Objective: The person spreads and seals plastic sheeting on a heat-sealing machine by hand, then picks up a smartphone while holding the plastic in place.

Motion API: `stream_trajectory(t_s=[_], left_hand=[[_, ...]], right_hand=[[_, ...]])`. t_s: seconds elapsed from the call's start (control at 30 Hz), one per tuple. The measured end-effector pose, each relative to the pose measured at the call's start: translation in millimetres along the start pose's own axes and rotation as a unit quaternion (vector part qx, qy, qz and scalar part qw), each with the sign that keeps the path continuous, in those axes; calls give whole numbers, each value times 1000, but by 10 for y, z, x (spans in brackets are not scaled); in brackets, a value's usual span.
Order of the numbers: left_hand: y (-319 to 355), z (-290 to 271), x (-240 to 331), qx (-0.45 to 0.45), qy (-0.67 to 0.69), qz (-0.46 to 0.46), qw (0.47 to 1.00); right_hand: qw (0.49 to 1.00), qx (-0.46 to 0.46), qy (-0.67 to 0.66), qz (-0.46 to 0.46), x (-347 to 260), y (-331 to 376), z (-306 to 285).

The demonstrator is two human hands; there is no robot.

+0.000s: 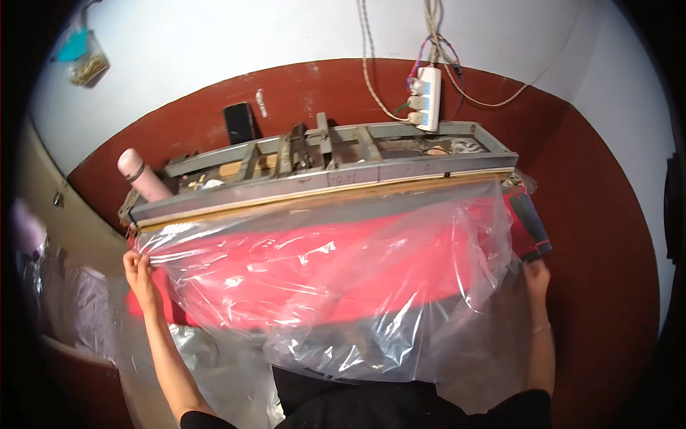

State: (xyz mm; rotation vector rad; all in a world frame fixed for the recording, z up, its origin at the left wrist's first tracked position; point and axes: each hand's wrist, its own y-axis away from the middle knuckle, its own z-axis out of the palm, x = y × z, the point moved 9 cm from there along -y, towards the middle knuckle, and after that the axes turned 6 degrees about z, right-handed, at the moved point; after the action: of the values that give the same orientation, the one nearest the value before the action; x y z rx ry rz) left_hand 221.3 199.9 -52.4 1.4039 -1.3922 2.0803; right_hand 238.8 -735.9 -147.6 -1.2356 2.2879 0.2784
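A clear plastic bag (336, 286) lies spread across a red pad (300, 279), its upper edge running along the wooden strip of a grey metal frame (329, 168). The bag sags off the near side and hangs toward the person's dark clothing, and the red shows through the crinkled film.

The left hand (137, 275) has its grip clenched on the bag's left corner, fingers pinched around the gathered film just below the frame's left end. The right hand (536, 275) is at the bag's right edge, fingers curled against the film, right beneath a dark blue handle (530, 222) with a red band; whether this grip is closed on the film cannot be told, since the plastic blurs the fingertips. The two hands are well apart, at opposite ends of the bag.

A pink bottle (141, 175) leans at the frame's left end. Behind the frame, on the dark red wall, hangs a white power strip (427, 96) with cords running up. More clear plastic (78, 307) is heaped at the left.
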Motion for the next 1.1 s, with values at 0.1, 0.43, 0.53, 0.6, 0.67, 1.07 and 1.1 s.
stream_trajectory(t_s=[0.1,0.43,0.53,0.6,0.67,1.07,1.1], left_hand=[[486,-568,-267,155,-45,-54,985],[1936,-1970,-582,274,-196,-165,927],[2247,-2413,-834,328,-202,-205,900],[2454,-2776,-785,319,-303,-179,880],[2513,-2813,-821,301,-365,-170,864],[1598,-2013,-1533,-209,-737,-64,639],[1627,-2077,-1558,-210,-736,-68,640]], right_hand=[[977,-31,-139,-160,662,480,525],[981,-50,-58,-179,1683,570,1075],[978,-62,-36,-195,1515,548,1347],[976,-59,-29,-205,1333,474,1487],[979,-30,-6,-202,1345,330,1353],[966,187,122,-128,1408,-328,-489],[963,202,132,-120,1354,-358,-704]])
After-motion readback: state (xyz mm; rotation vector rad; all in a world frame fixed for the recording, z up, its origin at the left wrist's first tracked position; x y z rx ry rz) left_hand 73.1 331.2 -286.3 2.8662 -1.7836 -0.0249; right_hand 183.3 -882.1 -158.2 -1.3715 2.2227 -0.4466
